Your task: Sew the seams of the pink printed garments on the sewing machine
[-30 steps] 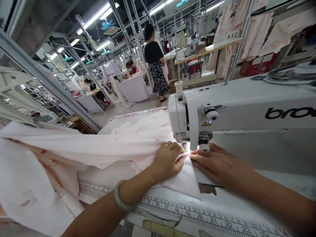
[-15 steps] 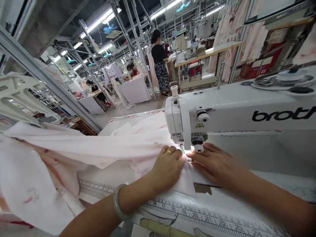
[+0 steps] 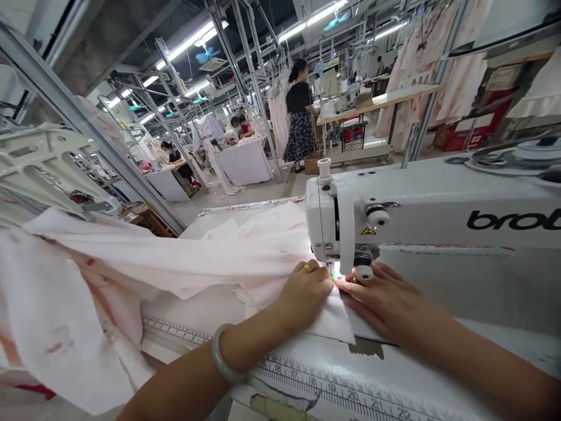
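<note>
Pale pink fabric [image 3: 193, 254] runs across the sewing machine [image 3: 421, 199] bed and under its lit needle area [image 3: 332, 270]. Just left of the needle, my left hand [image 3: 307, 295] is closed on the fabric, fingers bent and knuckles up. My right hand [image 3: 385, 298] lies palm down on the other side, with its fingers stretched toward the needle and the fingertips at the fabric edge. The machine head partly covers those fingers. A narrow end of the fabric lies between my hands, toward me. Its stitching line cannot be made out.
A printed ruler strip [image 3: 326, 383] runs along the table's near edge. More fabric [image 3: 52, 327] hangs in folds at the left, below a cream plastic frame [image 3: 48, 166]. Beyond stand a person [image 3: 300, 117], sewing tables, metal posts and hanging garments [image 3: 409, 76].
The view has shifted a little, so the machine and my hands sit further right. Both hands stay by the needle. The standing person in the background has changed stance.
</note>
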The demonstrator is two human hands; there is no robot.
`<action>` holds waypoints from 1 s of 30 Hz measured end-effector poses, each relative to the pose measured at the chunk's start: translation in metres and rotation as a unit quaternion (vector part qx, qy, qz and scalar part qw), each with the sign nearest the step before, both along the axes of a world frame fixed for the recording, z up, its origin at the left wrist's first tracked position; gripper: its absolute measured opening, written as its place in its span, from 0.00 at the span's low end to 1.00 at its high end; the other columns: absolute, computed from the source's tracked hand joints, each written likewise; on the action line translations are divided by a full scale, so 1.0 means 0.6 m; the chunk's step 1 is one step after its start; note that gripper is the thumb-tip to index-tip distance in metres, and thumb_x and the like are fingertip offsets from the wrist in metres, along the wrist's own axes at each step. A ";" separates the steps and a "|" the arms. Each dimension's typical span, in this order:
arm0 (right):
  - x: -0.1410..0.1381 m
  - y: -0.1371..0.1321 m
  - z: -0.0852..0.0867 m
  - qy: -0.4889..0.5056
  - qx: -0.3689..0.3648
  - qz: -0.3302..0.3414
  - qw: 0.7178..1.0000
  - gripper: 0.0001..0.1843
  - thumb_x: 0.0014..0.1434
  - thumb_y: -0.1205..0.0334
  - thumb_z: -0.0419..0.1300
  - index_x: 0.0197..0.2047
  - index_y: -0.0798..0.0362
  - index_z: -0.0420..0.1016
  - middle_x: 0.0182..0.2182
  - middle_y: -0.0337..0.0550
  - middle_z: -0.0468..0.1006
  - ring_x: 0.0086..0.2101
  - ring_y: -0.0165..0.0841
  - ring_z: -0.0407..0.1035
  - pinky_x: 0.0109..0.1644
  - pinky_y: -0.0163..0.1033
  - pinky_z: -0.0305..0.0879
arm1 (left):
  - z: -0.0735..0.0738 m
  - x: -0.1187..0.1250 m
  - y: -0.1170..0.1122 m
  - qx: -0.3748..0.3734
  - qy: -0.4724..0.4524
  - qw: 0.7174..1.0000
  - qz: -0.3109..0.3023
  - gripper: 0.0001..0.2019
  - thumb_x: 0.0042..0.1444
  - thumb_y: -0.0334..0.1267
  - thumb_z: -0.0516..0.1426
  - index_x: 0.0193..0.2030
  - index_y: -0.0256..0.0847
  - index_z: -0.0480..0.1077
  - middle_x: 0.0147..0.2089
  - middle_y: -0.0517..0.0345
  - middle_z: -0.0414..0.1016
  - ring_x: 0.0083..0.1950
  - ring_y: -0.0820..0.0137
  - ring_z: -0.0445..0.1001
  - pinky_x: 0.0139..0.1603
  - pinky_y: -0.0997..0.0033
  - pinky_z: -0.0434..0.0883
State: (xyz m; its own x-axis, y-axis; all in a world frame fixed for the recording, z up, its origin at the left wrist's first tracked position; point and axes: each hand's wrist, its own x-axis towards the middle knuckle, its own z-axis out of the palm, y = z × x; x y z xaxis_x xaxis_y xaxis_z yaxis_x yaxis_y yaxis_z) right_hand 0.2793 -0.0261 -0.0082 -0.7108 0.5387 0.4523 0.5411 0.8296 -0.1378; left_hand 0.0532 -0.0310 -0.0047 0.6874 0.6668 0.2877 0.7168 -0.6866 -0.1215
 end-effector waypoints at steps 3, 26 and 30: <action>0.005 0.002 -0.003 0.008 0.004 0.010 1.000 0.17 0.76 0.57 0.46 0.53 0.49 0.75 0.40 0.47 0.79 0.41 0.43 0.71 0.51 0.54 0.66 | 0.004 0.001 -0.003 -0.008 0.002 1.000 0.003 0.08 0.67 0.27 0.55 0.37 0.37 0.74 0.40 0.53 0.77 0.45 0.62 0.71 0.50 0.62 0.67; -0.026 -0.070 0.039 -0.042 -0.113 0.247 0.961 0.12 0.69 0.68 0.50 0.43 0.53 0.75 0.35 0.44 0.79 0.36 0.38 0.70 0.39 0.46 0.63 | 0.047 0.001 -0.099 -0.078 -0.021 0.997 -0.018 0.04 0.57 0.29 0.56 0.39 0.37 0.72 0.47 0.49 0.76 0.51 0.60 0.72 0.60 0.58 0.67; -0.024 -0.072 0.050 -0.050 -0.130 0.248 0.959 0.10 0.67 0.68 0.50 0.39 0.52 0.73 0.34 0.43 0.78 0.35 0.38 0.69 0.38 0.45 0.63 | 0.030 -0.009 -0.088 -0.102 -0.005 0.995 -0.016 0.06 0.60 0.31 0.55 0.43 0.38 0.71 0.48 0.49 0.77 0.50 0.60 0.74 0.61 0.57 0.67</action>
State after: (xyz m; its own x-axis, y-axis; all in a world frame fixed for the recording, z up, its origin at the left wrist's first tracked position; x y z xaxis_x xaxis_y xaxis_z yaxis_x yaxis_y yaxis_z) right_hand 0.2649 -0.0693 0.0216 -0.9417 0.2082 0.2643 0.1100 0.9329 -0.3428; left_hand 0.0479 -0.0841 0.0136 0.7072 0.6899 0.1544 0.6947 -0.7187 0.0296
